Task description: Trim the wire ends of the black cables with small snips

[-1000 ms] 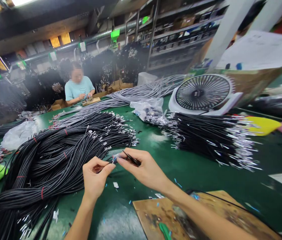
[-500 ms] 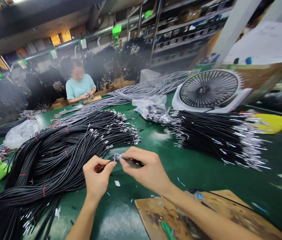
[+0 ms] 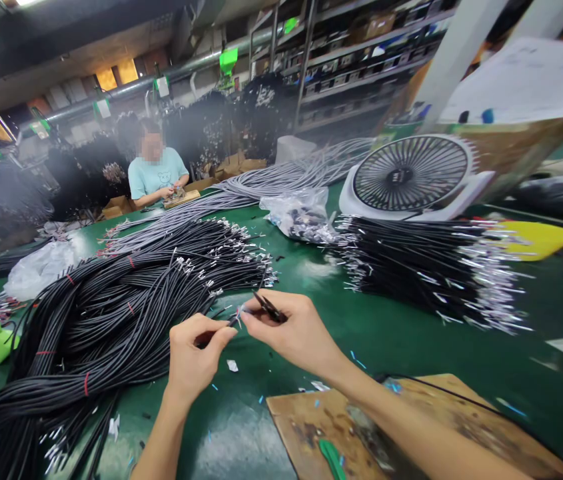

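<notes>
Left hand (image 3: pixel 192 357) pinched shut, right hand (image 3: pixel 288 330) pinched, fingertips nearly meeting, forearms converging.

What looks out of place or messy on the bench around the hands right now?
Small blue and white offcuts lie scattered on the green table below the left hand and right hand, some on the wooden board. The black cable bundles look orderly.

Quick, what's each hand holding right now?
Left hand: closed, pinching the end of a black cable.
Right hand: closed, holding a thin black tool at the cable's tip.
</notes>
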Demonstrator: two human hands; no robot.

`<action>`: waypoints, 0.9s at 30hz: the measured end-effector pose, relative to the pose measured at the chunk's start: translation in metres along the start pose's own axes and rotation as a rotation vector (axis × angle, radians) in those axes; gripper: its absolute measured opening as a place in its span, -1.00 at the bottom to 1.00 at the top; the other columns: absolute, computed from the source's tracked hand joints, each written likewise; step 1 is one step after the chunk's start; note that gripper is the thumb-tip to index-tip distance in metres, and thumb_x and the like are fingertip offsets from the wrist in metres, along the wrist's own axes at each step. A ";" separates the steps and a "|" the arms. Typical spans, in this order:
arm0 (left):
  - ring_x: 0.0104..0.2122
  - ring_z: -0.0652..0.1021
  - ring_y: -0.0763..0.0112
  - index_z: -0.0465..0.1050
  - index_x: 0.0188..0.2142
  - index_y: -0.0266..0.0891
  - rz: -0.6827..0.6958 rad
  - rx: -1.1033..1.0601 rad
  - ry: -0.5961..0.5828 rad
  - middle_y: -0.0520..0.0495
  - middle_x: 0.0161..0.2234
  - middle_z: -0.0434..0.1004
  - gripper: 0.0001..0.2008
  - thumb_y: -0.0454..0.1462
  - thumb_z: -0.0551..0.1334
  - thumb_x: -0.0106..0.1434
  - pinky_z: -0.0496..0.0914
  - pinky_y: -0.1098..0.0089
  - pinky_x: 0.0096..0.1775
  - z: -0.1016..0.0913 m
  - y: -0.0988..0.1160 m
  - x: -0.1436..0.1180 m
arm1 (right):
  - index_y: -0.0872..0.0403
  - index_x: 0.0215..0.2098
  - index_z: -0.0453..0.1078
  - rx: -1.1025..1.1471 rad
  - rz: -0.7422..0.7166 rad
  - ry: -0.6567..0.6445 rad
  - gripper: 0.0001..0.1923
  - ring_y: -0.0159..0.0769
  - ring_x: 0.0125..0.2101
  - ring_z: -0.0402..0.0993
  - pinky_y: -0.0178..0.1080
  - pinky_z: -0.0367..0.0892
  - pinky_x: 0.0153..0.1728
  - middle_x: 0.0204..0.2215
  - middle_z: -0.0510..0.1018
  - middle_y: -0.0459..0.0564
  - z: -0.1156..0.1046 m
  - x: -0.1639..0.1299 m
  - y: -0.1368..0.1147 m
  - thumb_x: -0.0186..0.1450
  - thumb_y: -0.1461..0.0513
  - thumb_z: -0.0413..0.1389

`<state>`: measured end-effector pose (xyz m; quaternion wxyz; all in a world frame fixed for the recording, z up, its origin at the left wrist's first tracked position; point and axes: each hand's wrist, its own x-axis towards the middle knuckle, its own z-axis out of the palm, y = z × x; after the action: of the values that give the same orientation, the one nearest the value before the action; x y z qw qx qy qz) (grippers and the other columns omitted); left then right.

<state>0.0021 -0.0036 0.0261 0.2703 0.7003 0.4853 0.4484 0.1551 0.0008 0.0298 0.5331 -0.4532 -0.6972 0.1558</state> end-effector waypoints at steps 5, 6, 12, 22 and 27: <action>-0.67 0.35 0.54 0.51 -0.62 -0.28 -0.164 -0.028 -0.189 0.06 -0.68 0.38 -0.79 -0.39 0.19 0.09 0.16 0.53 -0.63 -0.005 0.013 0.003 | 0.14 -0.67 0.31 -0.009 -0.057 -0.051 -0.79 -0.49 -0.69 0.12 -0.41 0.05 -0.68 -0.73 0.29 -0.14 0.000 0.000 0.002 0.11 0.32 0.01; -0.68 0.35 0.54 0.50 -0.64 -0.29 -0.192 -0.049 -0.187 0.06 -0.69 0.37 -0.80 -0.39 0.20 0.08 0.16 0.54 -0.63 -0.004 0.013 0.004 | 0.14 -0.66 0.33 -0.014 -0.069 -0.059 -0.79 -0.49 -0.69 0.14 -0.41 0.06 -0.68 -0.72 0.32 -0.13 0.000 0.000 0.002 0.11 0.32 0.01; -0.62 0.41 0.49 0.51 -0.61 -0.29 -0.202 -0.137 0.038 0.02 -0.63 0.46 -0.92 -0.33 0.31 -0.03 0.24 0.52 -0.58 0.004 -0.003 0.003 | 0.13 -0.58 0.42 -0.013 -0.109 -0.048 -0.81 -0.47 -0.70 0.19 -0.41 0.11 -0.68 -0.68 0.39 -0.09 0.003 -0.003 0.000 0.14 0.30 0.02; -0.62 0.37 0.54 0.44 -0.59 -0.27 0.232 0.116 0.336 0.06 -0.63 0.40 -0.84 -0.32 0.27 0.10 0.26 0.53 -0.56 0.015 -0.018 -0.007 | 0.11 -0.67 0.33 0.016 -0.037 0.065 -0.76 -0.47 -0.74 0.21 -0.41 0.07 -0.72 -0.76 0.37 -0.13 0.013 -0.010 -0.005 0.14 0.33 0.03; -0.63 0.37 0.54 0.44 -0.57 -0.28 0.401 0.275 0.374 0.04 -0.65 0.37 -0.77 -0.39 0.14 0.19 0.27 0.52 -0.53 0.016 -0.014 -0.010 | 0.12 -0.59 0.36 -0.176 -0.354 0.147 -0.78 -0.43 -0.67 0.26 -0.38 0.15 -0.64 -0.70 0.39 -0.09 0.016 -0.018 -0.005 0.15 0.41 -0.03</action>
<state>0.0089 -0.0062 0.0036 -0.0146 0.7174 0.4349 0.5440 0.1389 -0.0122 0.0163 0.5598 -0.3785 -0.7363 -0.0355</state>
